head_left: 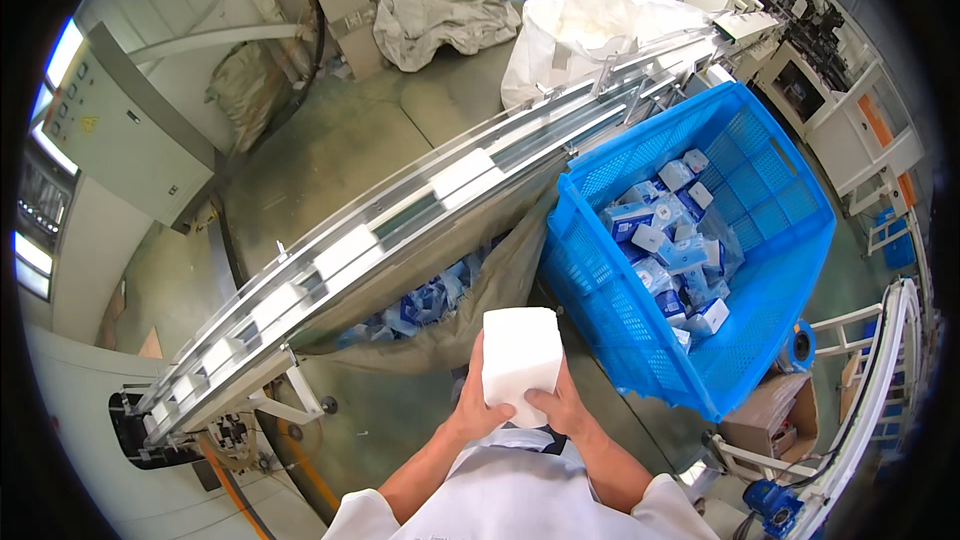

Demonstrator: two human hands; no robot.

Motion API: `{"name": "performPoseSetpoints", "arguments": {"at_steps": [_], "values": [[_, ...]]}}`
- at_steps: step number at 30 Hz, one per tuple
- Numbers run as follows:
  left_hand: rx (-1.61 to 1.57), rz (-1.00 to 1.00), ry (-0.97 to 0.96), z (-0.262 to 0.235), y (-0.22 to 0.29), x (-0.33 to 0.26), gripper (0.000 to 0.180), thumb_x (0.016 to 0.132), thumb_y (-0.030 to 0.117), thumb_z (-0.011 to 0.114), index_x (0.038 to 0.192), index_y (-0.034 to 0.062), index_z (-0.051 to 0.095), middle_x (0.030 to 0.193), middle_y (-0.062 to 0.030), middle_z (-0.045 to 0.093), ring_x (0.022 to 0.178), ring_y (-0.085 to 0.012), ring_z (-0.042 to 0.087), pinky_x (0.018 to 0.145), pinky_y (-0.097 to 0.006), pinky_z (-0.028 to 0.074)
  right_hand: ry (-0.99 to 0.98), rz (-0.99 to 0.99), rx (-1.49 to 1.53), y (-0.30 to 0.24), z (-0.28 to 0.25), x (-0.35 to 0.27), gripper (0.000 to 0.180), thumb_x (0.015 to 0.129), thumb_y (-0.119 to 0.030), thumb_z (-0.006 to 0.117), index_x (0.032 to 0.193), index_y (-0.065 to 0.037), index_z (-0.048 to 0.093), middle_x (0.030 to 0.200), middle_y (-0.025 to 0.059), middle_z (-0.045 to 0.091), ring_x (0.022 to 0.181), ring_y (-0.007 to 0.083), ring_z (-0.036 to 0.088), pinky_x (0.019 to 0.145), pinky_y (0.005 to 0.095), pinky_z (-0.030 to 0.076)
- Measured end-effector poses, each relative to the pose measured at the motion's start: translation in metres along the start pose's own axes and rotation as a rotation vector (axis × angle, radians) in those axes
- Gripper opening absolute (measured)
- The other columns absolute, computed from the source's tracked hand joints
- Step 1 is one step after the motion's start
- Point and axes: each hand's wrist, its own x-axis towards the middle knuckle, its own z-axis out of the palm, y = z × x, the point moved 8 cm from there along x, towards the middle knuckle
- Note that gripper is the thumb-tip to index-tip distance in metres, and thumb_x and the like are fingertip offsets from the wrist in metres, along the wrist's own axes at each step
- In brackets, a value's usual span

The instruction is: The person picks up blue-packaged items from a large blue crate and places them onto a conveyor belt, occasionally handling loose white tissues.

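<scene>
A white block-shaped stack of tissues (521, 350) is held upright in front of my chest. My left hand (472, 406) grips its left side, with the thumb across the front near the lower edge. On the opposite side my right hand (563, 404) presses in, its thumb also on the front face. The fingers behind the stack are partly hidden. Beyond my hands runs a slanting conveyor (400, 210) carrying several similar white stacks (466, 178), spaced apart along the belt.
To the right stands a large blue plastic crate (620, 340) with several blue-and-white tissue packs (690, 255) inside. A brownish cloth (510, 285) hangs under the conveyor, holding blue-and-white wrappers (430, 302). An open cardboard box (765, 410) and a curved white rail (870, 410) stand at right.
</scene>
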Motion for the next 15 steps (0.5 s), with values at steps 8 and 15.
{"name": "performPoseSetpoints", "arguments": {"at_steps": [8,15], "values": [[-0.808,-0.295,0.449,0.020,-0.020,-0.030,0.067,0.087,0.047,0.058,0.137,0.0066,0.038,0.129,-0.0120,0.054,0.119,-0.0284,0.053,0.101,-0.044,0.041,0.052,-0.092,0.396,-0.008,-0.025,-0.028,0.107,0.078,-0.039,0.075,0.149,-0.004,0.003,0.139,0.0173,0.035,0.129,0.0280,0.039,0.108,0.0403,0.029],[-0.669,-0.187,0.484,0.025,-0.024,-0.033,0.071,0.085,0.051,0.058,0.138,0.0088,0.036,0.132,-0.0096,0.050,0.123,-0.0293,0.047,0.103,-0.045,0.038,0.295,-0.226,0.087,-0.007,-0.014,-0.045,0.100,0.075,0.004,0.073,0.148,-0.008,0.005,0.121,0.0139,0.044,0.122,0.0248,0.046,0.102,0.0390,0.039]]}}
